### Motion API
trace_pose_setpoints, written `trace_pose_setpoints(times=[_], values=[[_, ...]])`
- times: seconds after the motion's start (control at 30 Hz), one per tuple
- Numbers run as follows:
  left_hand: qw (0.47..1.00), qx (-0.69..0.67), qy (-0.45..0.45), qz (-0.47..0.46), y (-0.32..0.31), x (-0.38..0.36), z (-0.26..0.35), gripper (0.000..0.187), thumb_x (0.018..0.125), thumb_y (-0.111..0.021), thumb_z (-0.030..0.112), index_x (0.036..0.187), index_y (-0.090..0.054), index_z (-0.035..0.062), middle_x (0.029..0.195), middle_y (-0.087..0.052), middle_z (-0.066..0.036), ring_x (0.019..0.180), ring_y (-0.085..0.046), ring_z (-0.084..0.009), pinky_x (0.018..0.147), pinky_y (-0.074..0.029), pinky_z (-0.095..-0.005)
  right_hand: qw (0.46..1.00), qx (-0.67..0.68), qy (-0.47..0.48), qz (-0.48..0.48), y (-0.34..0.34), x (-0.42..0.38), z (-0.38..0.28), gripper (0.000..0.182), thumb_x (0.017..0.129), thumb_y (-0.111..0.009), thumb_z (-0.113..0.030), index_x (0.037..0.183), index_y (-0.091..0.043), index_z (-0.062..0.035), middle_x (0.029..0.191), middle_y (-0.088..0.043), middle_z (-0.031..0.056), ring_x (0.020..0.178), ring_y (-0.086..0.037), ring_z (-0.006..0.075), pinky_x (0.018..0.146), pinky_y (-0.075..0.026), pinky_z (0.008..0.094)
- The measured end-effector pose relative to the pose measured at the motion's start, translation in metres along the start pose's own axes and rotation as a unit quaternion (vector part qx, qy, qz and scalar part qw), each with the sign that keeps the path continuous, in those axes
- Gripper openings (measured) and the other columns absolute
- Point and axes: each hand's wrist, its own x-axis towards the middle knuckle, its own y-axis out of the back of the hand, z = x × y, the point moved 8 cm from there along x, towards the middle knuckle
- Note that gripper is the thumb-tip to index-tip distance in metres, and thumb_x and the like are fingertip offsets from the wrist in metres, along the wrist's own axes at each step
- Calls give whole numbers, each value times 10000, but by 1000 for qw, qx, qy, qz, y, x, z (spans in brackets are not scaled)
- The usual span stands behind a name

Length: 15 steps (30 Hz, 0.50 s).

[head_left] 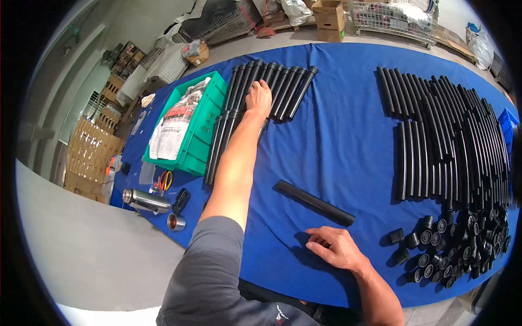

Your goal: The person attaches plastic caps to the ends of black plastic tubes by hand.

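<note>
My left hand (258, 99) reaches to the far rows of capped black tubes (296, 95), its fingers curled over a black tube there. The hand itself hides most of that tube. Another row of black tubes (216, 149) lies nearer, partly behind my forearm. My right hand (336, 247) hovers near the front of the table, fingers loosely apart, nothing in it. Just beyond its fingertips a single black tube (314, 202) lies slanted on the blue cloth (337, 146).
A green crate (202, 127) with newspaper stands left, near a steel flask (145, 201), its cup (175, 221) and yellow-handled scissors (165, 180). Stacked black tubes (435, 130) fill the right side, with a heap of black caps (451, 244) in front. A blue bin (508, 127) sits at the right edge.
</note>
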Motion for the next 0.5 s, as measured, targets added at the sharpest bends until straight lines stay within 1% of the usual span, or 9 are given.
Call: trace_pose_setpoints(times=[0.03,0.07,0.13,0.23,0.3,0.33,0.37,0.4,0.5], values=[[999,-4,-1,-39,-4,3,-6,382,1012,-525,91,1348,-540,-91,1246,-612,-238,1184,-639,-368,933,-608,-445,1000,6,5,-1,-2,-1,-1,347,948,-733,-162,1231,-688,35,944,-748,147,812,-745,221,727,-600,329],[998,2,-9,-56,-6,3,-7,384,1014,-529,104,1342,-560,-92,1282,-610,-258,1207,-632,-375,956,-600,-451,1000,8,12,4,-1,-1,-1,346,949,-732,-162,1231,-688,35,945,-748,147,810,-745,220,727,-600,329],[997,13,-19,-71,-9,3,-6,412,1016,-532,113,1375,-532,-90,1304,-603,-264,1221,-628,-370,971,-594,-445,1000,8,12,10,1,-1,-2,345,950,-733,-162,1230,-688,35,945,-748,147,812,-746,220,729,-601,329],[999,-21,-4,-24,-10,0,-6,425,970,-564,68,1359,-511,-93,1261,-609,-284,1173,-645,-401,959,-591,-469,1000,0,1,6,0,-1,-2,343,950,-734,-161,1229,-689,35,946,-748,148,827,-748,221,735,-602,332],[1000,11,9,-18,-12,-1,-1,467,973,-570,68,1393,-468,-108,1268,-603,-292,1171,-645,-400,956,-594,-464,1000,3,1,10,0,-1,1,343,951,-733,-162,1229,-689,34,951,-747,151,838,-750,223,738,-603,336],[999,27,14,-15,-11,0,2,489,975,-573,68,1411,-447,-116,1271,-600,-296,1170,-645,-400,955,-596,-461,1000,9,10,14,0,-1,1,340,955,-725,-175,1218,-688,37,946,-744,159,832,-746,248,740,-597,354],[999,47,4,-23,-10,-1,5,508,994,-551,75,1440,-408,-124,1292,-587,-304,1170,-643,-401,964,-597,-457,1000,15,20,18,0,-1,0,338,959,-717,-188,1208,-686,39,942,-741,168,827,-742,273,742,-590,371],[999,31,10,-22,-10,0,5,501,1001,-540,82,1439,-409,-123,1297,-583,-305,1174,-642,-400,966,-597,-458,999,21,29,23,1,-1,-1,338,963,-709,-202,1197,-684,41,937,-738,177,821,-739,298,744,-583,388],[1000,12,15,-22,-11,4,3,494,1019,-498,125,1431,-407,-132,1301,-572,-312,1189,-639,-403,971,-599,-463,999,17,31,24,1,-1,-2,340,964,-706,-198,1203,-681,44,940,-740,183,832,-741,305,757,-582,394]])
